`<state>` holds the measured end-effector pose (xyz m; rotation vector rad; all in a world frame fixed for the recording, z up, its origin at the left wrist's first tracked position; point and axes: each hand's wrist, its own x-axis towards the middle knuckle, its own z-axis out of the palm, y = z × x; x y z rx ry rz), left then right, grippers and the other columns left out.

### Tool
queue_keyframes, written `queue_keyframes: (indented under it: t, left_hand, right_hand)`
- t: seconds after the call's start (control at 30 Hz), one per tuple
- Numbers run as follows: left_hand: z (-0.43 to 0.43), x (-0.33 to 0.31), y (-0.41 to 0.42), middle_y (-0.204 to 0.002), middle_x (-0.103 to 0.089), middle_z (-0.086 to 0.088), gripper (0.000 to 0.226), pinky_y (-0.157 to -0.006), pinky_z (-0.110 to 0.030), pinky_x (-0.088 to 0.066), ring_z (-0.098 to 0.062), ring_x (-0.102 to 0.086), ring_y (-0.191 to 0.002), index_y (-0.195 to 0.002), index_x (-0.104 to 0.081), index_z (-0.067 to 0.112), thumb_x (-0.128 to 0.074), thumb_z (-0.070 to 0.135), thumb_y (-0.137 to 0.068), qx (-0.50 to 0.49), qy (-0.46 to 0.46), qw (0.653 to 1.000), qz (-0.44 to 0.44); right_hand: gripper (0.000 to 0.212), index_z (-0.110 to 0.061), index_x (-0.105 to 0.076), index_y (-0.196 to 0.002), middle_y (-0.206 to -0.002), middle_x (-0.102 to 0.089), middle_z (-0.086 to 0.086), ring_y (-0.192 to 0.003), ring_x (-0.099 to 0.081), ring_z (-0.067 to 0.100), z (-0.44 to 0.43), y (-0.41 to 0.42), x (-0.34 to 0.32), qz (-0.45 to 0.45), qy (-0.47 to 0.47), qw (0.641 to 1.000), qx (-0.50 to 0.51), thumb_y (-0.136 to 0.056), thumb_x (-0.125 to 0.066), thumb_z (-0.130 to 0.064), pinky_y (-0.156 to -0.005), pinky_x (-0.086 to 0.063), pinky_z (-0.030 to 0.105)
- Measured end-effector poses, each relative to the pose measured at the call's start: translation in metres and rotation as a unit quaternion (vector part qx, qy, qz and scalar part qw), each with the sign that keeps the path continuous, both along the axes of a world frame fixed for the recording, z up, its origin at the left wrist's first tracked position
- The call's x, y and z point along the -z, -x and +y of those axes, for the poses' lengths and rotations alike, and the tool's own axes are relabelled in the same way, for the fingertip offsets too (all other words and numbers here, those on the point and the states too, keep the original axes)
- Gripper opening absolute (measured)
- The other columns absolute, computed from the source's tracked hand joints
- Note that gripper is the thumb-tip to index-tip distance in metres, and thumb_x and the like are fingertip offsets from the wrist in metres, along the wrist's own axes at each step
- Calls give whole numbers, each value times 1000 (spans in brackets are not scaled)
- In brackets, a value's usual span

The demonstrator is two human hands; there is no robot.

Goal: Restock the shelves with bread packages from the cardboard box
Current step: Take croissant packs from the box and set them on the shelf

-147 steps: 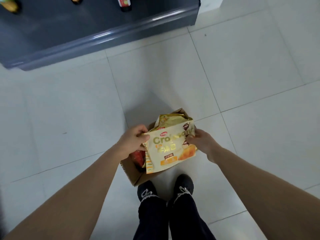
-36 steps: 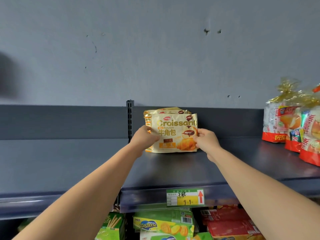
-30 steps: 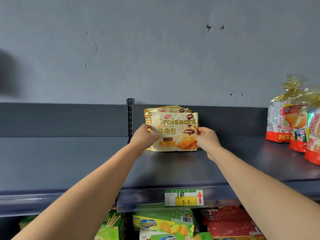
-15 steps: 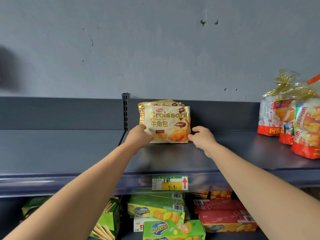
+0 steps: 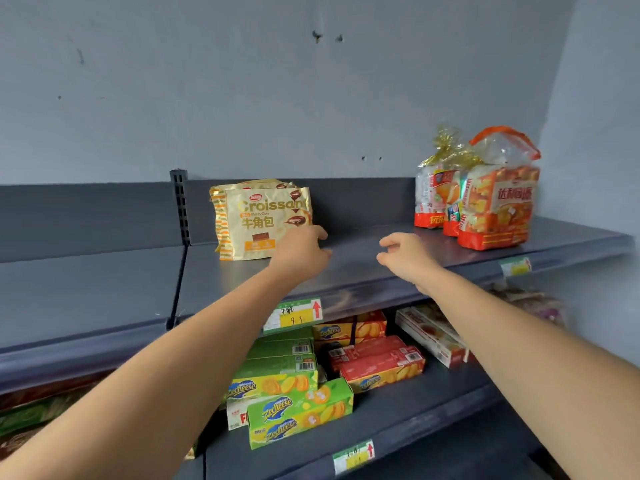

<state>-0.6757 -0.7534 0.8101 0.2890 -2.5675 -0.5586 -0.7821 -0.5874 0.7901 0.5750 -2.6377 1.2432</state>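
Observation:
Cream and gold croissant packages (image 5: 258, 220) stand upright on the dark grey top shelf (image 5: 363, 268), leaning against its back panel next to the slotted upright. My left hand (image 5: 304, 251) hovers just in front of their lower right corner, fingers loose, holding nothing. My right hand (image 5: 403, 256) floats over bare shelf further right, fingers spread and empty. The cardboard box is out of view.
Orange and clear bread bags (image 5: 485, 202) stand at the shelf's right end. The shelf below holds green Zecheese boxes (image 5: 298, 410) and red boxes (image 5: 377, 362). A price tag (image 5: 292, 315) hangs on the shelf edge. A grey wall rises behind.
Both hands have let go of the croissant packages and drawn back and to the right. The packages stay standing on the shelf. The view has shifted right.

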Motion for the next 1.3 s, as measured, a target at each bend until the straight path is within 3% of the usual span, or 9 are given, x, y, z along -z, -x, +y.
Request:
queue_keyframes:
  t: [0.2,0.4,0.53,0.7,0.87,1.07,1.2,1.3]
  left_hand:
    - [50,28,-13,-137,-54,-8,41,-103,-34,-39,-25,-49,-127,-133,-54,11,-56,20,-93,121,42,992,-14]
    - [101,65,-35,-121,-60,-11,31,-91,-44,-50,-32,-56,-112,-119,-62,11,-57,17,-89,192,93,977,-25]
    - [134,94,-56,-112,-60,-11,27,-87,-42,-51,-32,-57,-106,-111,-63,10,-55,12,-85,232,134,962,-58]
    - [180,127,-88,-120,-58,-13,28,-89,-41,-50,-34,-56,-110,-115,-60,10,-53,18,-89,277,158,943,-101]
    - [236,162,-137,-126,-55,-11,31,-93,-41,-47,-30,-50,-119,-122,-57,9,-54,18,-93,316,156,927,-129]
    - [305,207,-209,-121,-53,-10,29,-87,-38,-47,-30,-52,-114,-121,-56,9,-52,16,-93,366,159,901,-172]
    - [343,234,-249,-129,-52,-9,30,-86,-38,-47,-28,-52,-117,-124,-55,11,-52,18,-95,398,185,878,-191]
    - [367,252,-271,-131,-52,-8,35,-90,-36,-47,-27,-51,-118,-131,-51,12,-51,20,-97,428,204,857,-200]
  right_hand:
    - [37,-17,-61,-124,-132,-59,3,-123,-53,23,73,-53,23,-15,-50,991,120,-88,-65,-19,-103,-43,37]
    - [39,-24,-63,-122,-128,-63,0,-115,-59,23,144,-113,58,-49,-120,971,199,-84,-66,-20,-100,-47,36]
    - [42,-17,-60,-127,-131,-60,5,-119,-56,25,194,-156,81,-79,-129,960,235,-85,-62,-14,-101,-45,35]
    - [46,-17,-55,-134,-141,-51,6,-129,-48,22,254,-212,114,-122,-143,943,273,-88,-59,-15,-107,-38,32]
    - [43,-17,-56,-131,-140,-51,5,-128,-47,22,309,-282,146,-157,-155,932,287,-89,-60,-15,-102,-37,25]
    - [36,-13,-61,-124,-132,-58,6,-118,-53,26,363,-376,188,-194,-187,910,314,-89,-57,-11,-95,-44,30]
    - [43,-23,-54,-133,-142,-49,0,-130,-45,24,398,-433,217,-234,-201,884,352,-91,-58,-17,-101,-38,33]
    - [46,-22,-54,-134,-141,-51,2,-130,-45,24,420,-469,239,-263,-200,869,369,-89,-60,-16,-102,-41,33]
